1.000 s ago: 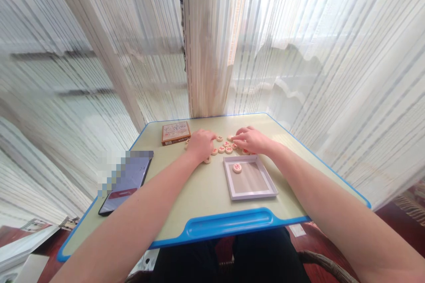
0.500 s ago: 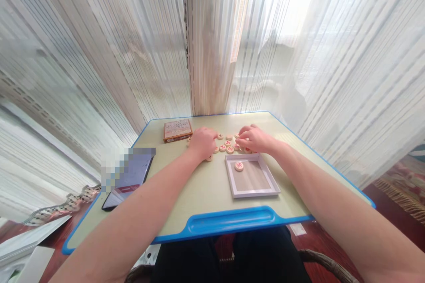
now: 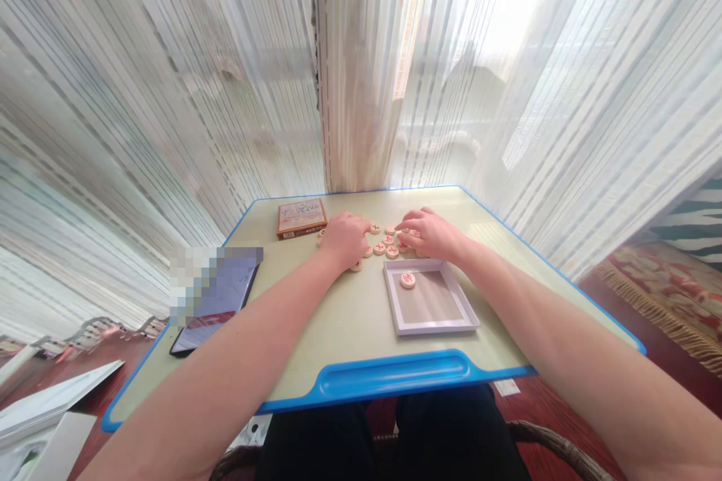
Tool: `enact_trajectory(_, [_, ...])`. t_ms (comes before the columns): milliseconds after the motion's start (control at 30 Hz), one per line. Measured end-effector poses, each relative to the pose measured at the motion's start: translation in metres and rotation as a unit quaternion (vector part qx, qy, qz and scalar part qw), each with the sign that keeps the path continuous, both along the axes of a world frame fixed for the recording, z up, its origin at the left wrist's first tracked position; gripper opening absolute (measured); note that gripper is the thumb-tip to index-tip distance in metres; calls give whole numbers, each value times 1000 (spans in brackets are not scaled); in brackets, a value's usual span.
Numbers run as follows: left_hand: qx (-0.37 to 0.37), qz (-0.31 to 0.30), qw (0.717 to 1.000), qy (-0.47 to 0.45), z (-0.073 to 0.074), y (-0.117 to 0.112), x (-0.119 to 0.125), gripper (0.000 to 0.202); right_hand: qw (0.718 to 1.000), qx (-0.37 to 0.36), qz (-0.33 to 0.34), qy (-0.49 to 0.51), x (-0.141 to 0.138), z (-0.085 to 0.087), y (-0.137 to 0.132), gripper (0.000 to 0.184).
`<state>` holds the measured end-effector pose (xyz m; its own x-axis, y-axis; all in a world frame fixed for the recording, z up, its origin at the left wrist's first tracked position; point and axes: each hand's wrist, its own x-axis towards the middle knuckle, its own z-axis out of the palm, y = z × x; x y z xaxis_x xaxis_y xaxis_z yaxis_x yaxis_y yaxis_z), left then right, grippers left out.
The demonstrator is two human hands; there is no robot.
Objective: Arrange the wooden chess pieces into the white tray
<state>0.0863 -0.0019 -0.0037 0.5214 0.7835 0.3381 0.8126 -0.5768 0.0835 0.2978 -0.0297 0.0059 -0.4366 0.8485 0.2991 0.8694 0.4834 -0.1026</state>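
Several round wooden chess pieces (image 3: 385,249) with red marks lie scattered at the far middle of the table. My left hand (image 3: 344,239) rests palm down on the left part of the group, its fingers bent and together, and what is under them is hidden. My right hand (image 3: 432,234) lies on the right part of the group, fingertips pinched on a chess piece (image 3: 401,231). Just in front of the right hand stands a shallow white tray (image 3: 451,325) with one chess piece (image 3: 407,280) in its far left corner.
A small brown box (image 3: 301,217) lies at the far left of the beige table with a blue rim (image 3: 395,377). A dark phone (image 3: 217,301) lies on the left side. Sheer curtains hang close behind the table. A rug lies on the floor at the right.
Both hands stay on the pieces; the right hand's fingers have drawn closer together. The view has shifted a little, showing more floor at the right.
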Motion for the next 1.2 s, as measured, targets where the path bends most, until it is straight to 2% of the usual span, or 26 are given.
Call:
enact_trajectory(267, [-5, -19, 1000, -18, -5, 3, 1, 28, 999, -40, 11, 20, 0, -1, 1, 40])
enact_trajectory(467, [-1, -31, 999, -5, -4, 3, 0, 27, 996, -41, -74, 43, 0, 5, -2, 42])
enact_trajectory(567, [7, -23, 1000, 4, -3, 1, 0, 26, 994, -15, -96, 53, 1, 7, -3, 38])
enact_trajectory(667, [8, 3, 1000, 20, 1, -1, 0, 25, 995, -2, -85, 58, 1, 7, -2, 30])
enact_trajectory(867, [-32, 46, 997, 52, 11, 5, -8, 24, 996, -64, -47, 35, -3, 3, -3, 28])
enact_trajectory(1000, [-77, 18, 997, 14, 9, 11, -14, 33, 995, -72, -58, 34, -3, 2, -3, 30])
enact_trajectory(1100, [-83, -22, 996, -9, 4, 12, -15, 38, 995, -58, -69, 29, -1, 1, -1, 32])
enact_trajectory(1200, [-87, -37, 995, -37, 0, 13, -13, 40, 995, -47, -80, 31, 1, 0, 1, 33])
